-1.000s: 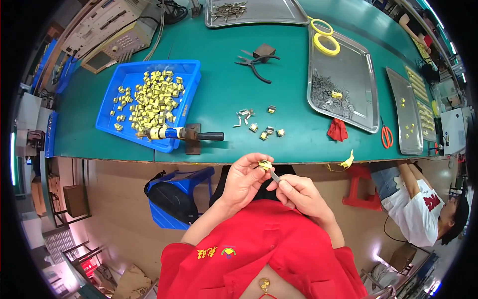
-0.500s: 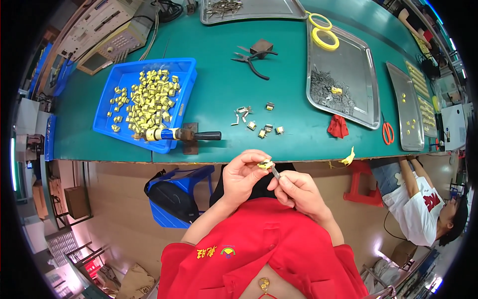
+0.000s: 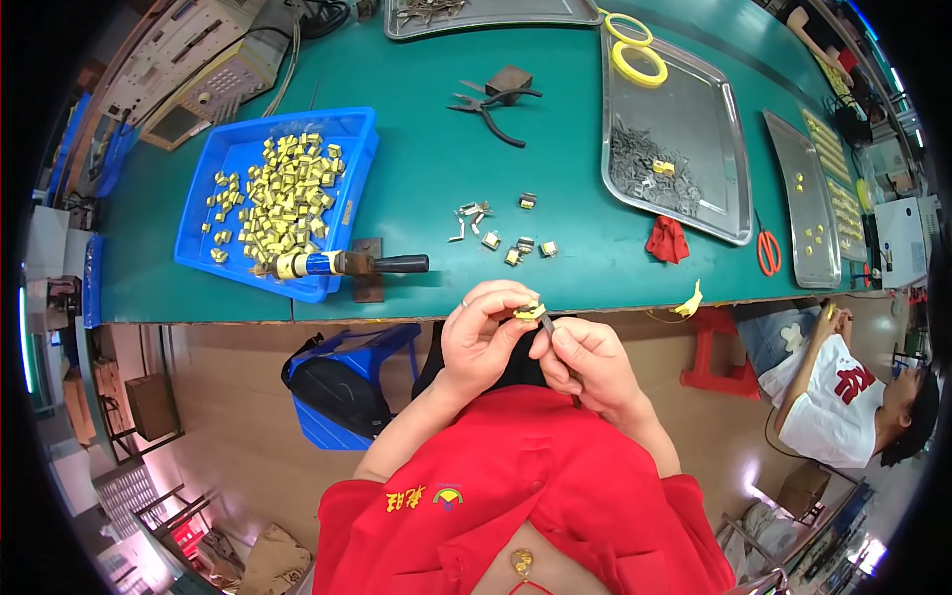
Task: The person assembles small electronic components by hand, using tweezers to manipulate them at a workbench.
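Close to the table's front edge, my left hand [image 3: 478, 345] pinches a small yellow-taped coil component [image 3: 530, 311] between thumb and fingertips. My right hand [image 3: 597, 365] is closed around a thin grey metal strip [image 3: 548, 325], its tip against or right beside the component; contact is too small to make out. Beyond my hands on the green table [image 3: 416, 198] lie several similar components [image 3: 513, 256] and a few loose silvery metal pieces [image 3: 476, 211].
Left stands a blue bin [image 3: 362, 159] of yellow components, with a black-handled tool [image 3: 397, 264] across its near edge. Pliers [image 3: 486, 114] lie near a metal block [image 3: 511, 79]. Rightward are a metal tray [image 3: 729, 149], red cloth [image 3: 666, 241], scissors [image 3: 769, 253] and a seated person [image 3: 838, 392].
The view has shifted slightly, moving the table's things left and up in the picture. My hands keep their grips, and the strip stands a bit steeper. The seated person's hands have come up toward the table.
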The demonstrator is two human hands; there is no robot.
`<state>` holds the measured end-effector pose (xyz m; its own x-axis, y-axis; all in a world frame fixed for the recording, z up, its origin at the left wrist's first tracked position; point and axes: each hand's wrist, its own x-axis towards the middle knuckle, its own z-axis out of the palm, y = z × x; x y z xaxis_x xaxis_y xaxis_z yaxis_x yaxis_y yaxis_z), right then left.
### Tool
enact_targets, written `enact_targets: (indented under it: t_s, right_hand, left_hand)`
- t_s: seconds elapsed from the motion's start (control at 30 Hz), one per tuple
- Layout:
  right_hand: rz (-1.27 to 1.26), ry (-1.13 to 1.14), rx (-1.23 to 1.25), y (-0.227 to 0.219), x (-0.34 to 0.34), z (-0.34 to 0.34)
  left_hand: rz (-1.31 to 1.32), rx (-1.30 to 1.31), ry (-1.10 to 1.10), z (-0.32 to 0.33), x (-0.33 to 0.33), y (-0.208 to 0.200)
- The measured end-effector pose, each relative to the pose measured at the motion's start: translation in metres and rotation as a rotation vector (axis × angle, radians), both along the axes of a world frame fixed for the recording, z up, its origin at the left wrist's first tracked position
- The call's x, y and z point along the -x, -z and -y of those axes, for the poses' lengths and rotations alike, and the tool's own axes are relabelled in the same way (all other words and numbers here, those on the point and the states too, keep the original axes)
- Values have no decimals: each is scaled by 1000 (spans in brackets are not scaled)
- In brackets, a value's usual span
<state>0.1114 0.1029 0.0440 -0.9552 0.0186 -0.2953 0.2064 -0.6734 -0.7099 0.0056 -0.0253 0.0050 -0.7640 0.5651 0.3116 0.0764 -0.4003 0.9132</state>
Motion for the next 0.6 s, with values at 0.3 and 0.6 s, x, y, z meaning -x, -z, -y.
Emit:
enact_targets:
  t_s: [0.3,0.6]
  right_hand:
    - [-43,435,-698,2,-3,-31]
    - [95,299,-258,5,10,-2]
  left_hand:
    - [-69,8,87,11,14,6]
    - [-582,219,-190,-4,6,-3]
